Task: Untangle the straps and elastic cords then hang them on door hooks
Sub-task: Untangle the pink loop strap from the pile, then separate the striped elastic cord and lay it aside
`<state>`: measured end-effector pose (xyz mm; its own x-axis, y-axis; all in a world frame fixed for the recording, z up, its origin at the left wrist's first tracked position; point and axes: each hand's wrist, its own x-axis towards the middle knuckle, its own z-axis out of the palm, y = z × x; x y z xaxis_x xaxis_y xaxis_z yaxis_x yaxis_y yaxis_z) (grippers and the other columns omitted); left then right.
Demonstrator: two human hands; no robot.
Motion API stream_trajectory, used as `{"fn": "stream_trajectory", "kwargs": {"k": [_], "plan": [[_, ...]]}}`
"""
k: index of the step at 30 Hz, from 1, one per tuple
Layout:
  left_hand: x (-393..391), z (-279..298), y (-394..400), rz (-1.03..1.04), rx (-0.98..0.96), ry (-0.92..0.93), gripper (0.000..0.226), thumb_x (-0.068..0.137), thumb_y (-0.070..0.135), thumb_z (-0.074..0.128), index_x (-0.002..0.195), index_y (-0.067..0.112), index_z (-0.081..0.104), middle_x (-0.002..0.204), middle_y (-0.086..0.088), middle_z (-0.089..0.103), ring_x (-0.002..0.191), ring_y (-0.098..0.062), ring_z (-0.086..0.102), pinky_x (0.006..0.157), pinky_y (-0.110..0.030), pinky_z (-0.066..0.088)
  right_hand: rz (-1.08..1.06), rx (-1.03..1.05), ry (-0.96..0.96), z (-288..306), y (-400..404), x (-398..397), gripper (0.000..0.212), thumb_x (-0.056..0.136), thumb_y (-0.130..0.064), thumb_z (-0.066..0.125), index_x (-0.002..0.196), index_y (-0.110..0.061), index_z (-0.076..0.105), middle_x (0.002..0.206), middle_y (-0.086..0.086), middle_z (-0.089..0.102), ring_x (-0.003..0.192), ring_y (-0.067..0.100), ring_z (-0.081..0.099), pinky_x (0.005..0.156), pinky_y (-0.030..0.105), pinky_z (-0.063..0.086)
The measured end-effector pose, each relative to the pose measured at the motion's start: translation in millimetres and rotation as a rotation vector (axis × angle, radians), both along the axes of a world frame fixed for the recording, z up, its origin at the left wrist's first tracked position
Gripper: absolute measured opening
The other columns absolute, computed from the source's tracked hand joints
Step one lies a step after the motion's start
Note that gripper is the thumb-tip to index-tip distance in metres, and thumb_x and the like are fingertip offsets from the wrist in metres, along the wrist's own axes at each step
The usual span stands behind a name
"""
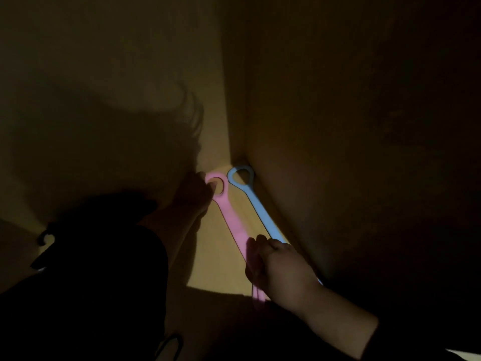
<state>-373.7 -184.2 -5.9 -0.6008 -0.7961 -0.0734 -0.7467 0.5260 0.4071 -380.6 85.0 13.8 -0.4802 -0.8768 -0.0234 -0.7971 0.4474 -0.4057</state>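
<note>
Left hand (194, 194) fingers pinch the pink strap (235, 225) loop at eleven o'clock; right hand (281, 267) fingers clamp its lower length beside the blue strap (256, 204).

Pink strap (230, 220) and blue strap (256, 204) crowd the corner — bare door (213, 256) between.

Two straps lie side by side on a lit panel (221, 256), looped ends far, tails running near and to the right. The left strap (230, 217) has the left hand (194, 194) at its loop, a fingertip inside the hole. The right strap (256, 201) lies just beside a wall (338, 152) on the right. The right hand (276, 264) sits nearer, over both straps' lower lengths. A sleeve (104, 256) fills the near left
</note>
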Motion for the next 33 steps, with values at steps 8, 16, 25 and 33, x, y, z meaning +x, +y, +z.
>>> {"fn": "stream_trajectory", "kwargs": {"k": [8, 16, 25, 33], "plan": [[76, -14, 37, -0.187, -0.082, 0.033, 0.037, 0.091, 0.026, 0.062, 0.117, 0.0, 0.064, 0.119, -0.018, 0.064, 0.115, -0.031, 0.058, 0.102, -0.037, 0.041, 0.149, 0.248, 0.041, 13, 20, 19, 0.013, 0.084, -0.031, 0.057, 0.09, -0.021, 0.063, 0.094, 0.001, 0.068, 0.082, 0.025, 0.067, 0.069, 0.033, 0.056], [123, -7, 87, -0.261, 0.136, -0.101, 0.05, 0.096, 0.033, 0.054, 0.139, 0.01, 0.048, 0.153, -0.004, 0.035, 0.139, -0.017, 0.036, 0.115, -0.024, 0.025, 0.083, 0.33, 0.302, 8, 54, 44, 0.021, 0.072, -0.043, 0.065, 0.071, -0.023, 0.06, 0.063, 0.002, 0.061, 0.053, 0.027, 0.061, 0.055, 0.032, 0.035], [202, -17, 135, -0.333, 0.036, 0.031, 0.046, 0.094, 0.027, 0.052, 0.139, 0.02, 0.05, 0.152, 0.005, 0.037, 0.141, -0.011, 0.03, 0.115, -0.021, 0.02, 0.113, 0.412, 0.377, 28, 63, 68, 0.037, 0.096, -0.03, 0.039, 0.128, -0.013, 0.048, 0.121, 0.007, 0.061, 0.109, 0.029, 0.057, 0.092, 0.04, 0.039], [282, -6, 149, -0.315, -0.146, 0.122, 0.033, 0.089, 0.03, 0.046, 0.113, 0.022, 0.067, 0.12, 0.007, 0.061, 0.111, -0.016, 0.054, 0.099, -0.032, 0.042, 0.047, 0.522, 0.467, 33, 49, 101, 0.047, 0.096, -0.028, 0.037, 0.141, -0.013, 0.039, 0.131, 0.005, 0.054, 0.118, 0.028, 0.054, 0.092, 0.041, 0.04]]}}
